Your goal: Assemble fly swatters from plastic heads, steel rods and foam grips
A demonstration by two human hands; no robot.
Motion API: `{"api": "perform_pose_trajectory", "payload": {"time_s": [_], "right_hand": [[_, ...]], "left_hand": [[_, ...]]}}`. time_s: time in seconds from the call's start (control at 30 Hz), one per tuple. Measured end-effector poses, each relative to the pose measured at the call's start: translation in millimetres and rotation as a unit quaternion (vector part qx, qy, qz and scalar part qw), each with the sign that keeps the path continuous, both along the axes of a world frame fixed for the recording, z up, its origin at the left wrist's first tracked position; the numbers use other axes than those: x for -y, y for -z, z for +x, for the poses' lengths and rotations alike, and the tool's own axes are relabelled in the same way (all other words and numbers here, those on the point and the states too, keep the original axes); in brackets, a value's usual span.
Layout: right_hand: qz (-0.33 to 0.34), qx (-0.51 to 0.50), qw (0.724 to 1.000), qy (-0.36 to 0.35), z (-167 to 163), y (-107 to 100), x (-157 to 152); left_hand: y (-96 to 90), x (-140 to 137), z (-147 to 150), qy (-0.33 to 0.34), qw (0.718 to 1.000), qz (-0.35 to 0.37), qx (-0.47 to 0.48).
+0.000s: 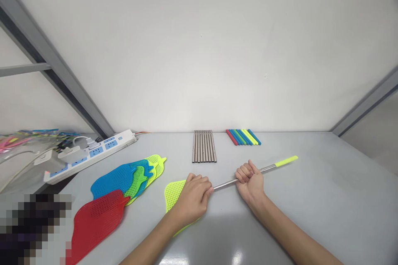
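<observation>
I hold an assembled fly swatter over the grey table. Its yellow-green mesh head lies on the table under my left hand, which grips the swatter where the head meets the rod. My right hand is closed around the metal rod, whose far end carries a yellow-green grip pointing up and right. Both forearms reach in from the bottom edge.
Loose swatter heads lie at the left: red, blue, green and yellow. A row of metal rods and a row of coloured grips sit by the back wall. A white power strip lies far left.
</observation>
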State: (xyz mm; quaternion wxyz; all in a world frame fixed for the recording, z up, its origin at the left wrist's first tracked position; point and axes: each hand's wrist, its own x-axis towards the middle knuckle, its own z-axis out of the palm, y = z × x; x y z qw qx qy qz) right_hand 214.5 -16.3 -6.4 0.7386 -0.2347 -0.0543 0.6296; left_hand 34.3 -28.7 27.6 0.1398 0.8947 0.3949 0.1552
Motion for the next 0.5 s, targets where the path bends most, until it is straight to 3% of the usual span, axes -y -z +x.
{"api": "perform_pose_trajectory", "payload": {"time_s": [0.5], "right_hand": [[0.018, -0.013, 0.998, -0.064, -11.9, -1.5, 8.2]], "left_hand": [[11.3, 6.1, 7.4, -0.001, 0.999, -0.041, 0.025]]}}
